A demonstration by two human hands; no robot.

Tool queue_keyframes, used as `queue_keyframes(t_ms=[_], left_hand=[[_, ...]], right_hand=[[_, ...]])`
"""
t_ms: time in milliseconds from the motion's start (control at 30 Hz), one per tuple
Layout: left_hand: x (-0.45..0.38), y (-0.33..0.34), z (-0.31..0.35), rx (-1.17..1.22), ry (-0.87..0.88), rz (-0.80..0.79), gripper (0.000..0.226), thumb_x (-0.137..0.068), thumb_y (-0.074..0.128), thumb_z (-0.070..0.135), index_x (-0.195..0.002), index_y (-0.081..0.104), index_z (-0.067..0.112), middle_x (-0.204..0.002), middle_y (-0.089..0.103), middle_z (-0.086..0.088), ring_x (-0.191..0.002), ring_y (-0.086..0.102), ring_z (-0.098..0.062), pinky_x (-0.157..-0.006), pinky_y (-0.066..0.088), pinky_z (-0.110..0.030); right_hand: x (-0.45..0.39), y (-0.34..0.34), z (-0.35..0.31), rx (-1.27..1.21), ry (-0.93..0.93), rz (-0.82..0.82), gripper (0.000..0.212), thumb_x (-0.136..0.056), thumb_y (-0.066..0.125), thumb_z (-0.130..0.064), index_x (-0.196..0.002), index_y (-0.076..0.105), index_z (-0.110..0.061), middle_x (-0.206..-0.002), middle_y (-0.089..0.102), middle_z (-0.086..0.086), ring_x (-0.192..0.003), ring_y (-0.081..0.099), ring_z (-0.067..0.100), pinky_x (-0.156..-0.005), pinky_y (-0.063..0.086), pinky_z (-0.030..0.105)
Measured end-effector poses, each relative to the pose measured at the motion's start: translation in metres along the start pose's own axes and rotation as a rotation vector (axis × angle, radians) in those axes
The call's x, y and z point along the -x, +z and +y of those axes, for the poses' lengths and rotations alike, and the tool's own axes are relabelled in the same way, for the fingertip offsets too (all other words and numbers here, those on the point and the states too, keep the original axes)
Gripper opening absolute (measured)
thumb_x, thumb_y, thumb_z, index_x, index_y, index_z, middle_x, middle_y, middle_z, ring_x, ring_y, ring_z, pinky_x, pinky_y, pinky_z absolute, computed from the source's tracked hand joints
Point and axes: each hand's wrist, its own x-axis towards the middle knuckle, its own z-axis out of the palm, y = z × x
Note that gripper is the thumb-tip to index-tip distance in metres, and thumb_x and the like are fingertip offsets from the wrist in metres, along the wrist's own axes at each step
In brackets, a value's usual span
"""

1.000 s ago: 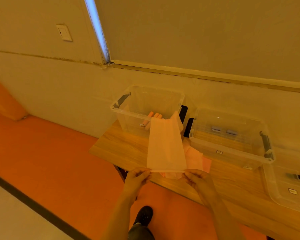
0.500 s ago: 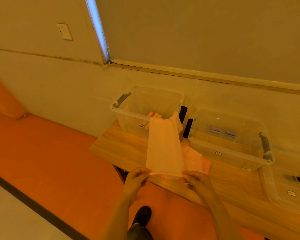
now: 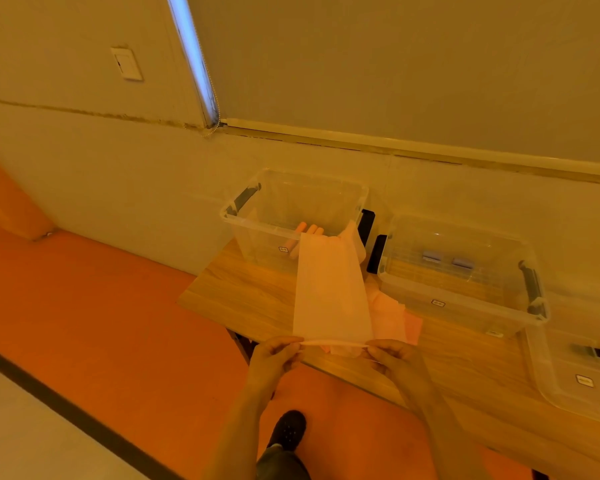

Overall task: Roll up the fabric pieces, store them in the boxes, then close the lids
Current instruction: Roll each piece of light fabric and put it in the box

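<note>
1. Fingers (image 3: 291, 346) of your L hand (image 3: 272, 358) & R hand (image 3: 394, 358) pinch fabric (image 3: 329, 292) near edge, one per corner.
2. Fabric lies flat on table (image 3: 243, 292), reaching away to box (image 3: 293, 216).

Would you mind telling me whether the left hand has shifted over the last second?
No: the left hand keeps pinching the fabric at the table's near edge.
</note>
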Motion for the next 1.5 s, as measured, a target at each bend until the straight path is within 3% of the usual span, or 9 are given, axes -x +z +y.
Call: queue_keyframes(t_ms=[233,433,600,767,967,1200,1500], left_hand=[[-0.0015,-0.0003,-0.0004,0.002,-0.002,-0.007,0.014,-0.088,0.063,0.005,-0.098,0.073,0.004,-0.084,0.073,-0.009,-0.079,0.067,-0.017,-0.077,0.054,-0.029],[-0.0017,0.0005,0.0024,0.011,0.008,0.0,0.013,-0.09,0.059,0.002,-0.099,0.069,0.004,-0.074,0.067,-0.008,-0.066,0.059,-0.015,-0.066,0.048,-0.028],[-0.0016,-0.0004,0.0022,0.062,0.006,0.001,0.015,-0.089,0.06,0.001,-0.099,0.072,0.002,-0.079,0.07,-0.012,-0.07,0.063,-0.017,-0.068,0.052,-0.026],[-0.0011,-0.0009,0.0036,0.065,0.004,-0.009,0.017,-0.086,0.063,-0.001,-0.101,0.071,0.002,-0.084,0.073,-0.012,-0.076,0.068,-0.017,-0.07,0.055,-0.024],[-0.0012,-0.0006,0.0012,-0.006,0.005,0.02,0.015,-0.088,0.064,0.008,-0.099,0.073,0.004,-0.083,0.073,-0.008,-0.076,0.066,-0.015,-0.069,0.054,-0.024],[-0.0019,-0.0009,0.0023,-0.005,0.006,0.037,0.014,-0.088,0.064,0.004,-0.097,0.073,0.003,-0.08,0.072,-0.007,-0.072,0.068,-0.012,-0.067,0.054,-0.021],[-0.003,0.0002,0.004,-0.02,0.023,0.06,0.014,-0.089,0.062,0.002,-0.099,0.071,0.006,-0.079,0.07,-0.009,-0.069,0.062,-0.013,-0.066,0.051,-0.025]], right_hand=[[0.0002,0.0012,-0.002,-0.024,-0.018,0.006,0.016,-0.084,0.066,-0.002,-0.099,0.071,-0.006,-0.09,0.074,0.012,-0.088,0.07,0.026,-0.081,0.056,0.036],[0.0033,0.0026,-0.0042,0.0,-0.036,-0.019,0.013,-0.087,0.064,-0.003,-0.098,0.067,-0.009,-0.086,0.074,0.013,-0.082,0.069,0.024,-0.074,0.054,0.034],[0.0016,0.003,-0.0029,-0.013,-0.022,0.003,0.012,-0.087,0.065,-0.002,-0.095,0.071,-0.009,-0.084,0.075,0.008,-0.082,0.068,0.021,-0.075,0.055,0.031],[0.0003,0.0021,-0.0006,-0.034,-0.018,-0.003,0.016,-0.081,0.069,0.003,-0.093,0.073,-0.008,-0.089,0.074,0.014,-0.088,0.069,0.027,-0.085,0.055,0.039],[0.0005,0.0036,0.0006,-0.07,-0.015,0.009,0.012,-0.083,0.067,0.002,-0.089,0.073,-0.007,-0.092,0.073,0.015,-0.092,0.068,0.028,-0.082,0.055,0.038],[0.0012,0.0042,-0.0001,-0.145,0.013,0.014,0.014,-0.084,0.064,0.005,-0.094,0.071,-0.002,-0.091,0.074,0.015,-0.086,0.07,0.024,-0.071,0.058,0.025],[-0.0024,0.0055,0.0041,-0.083,-0.015,0.045,0.015,-0.085,0.066,0.0,-0.098,0.066,-0.006,-0.093,0.072,0.017,-0.084,0.07,0.025,-0.075,0.056,0.033]])
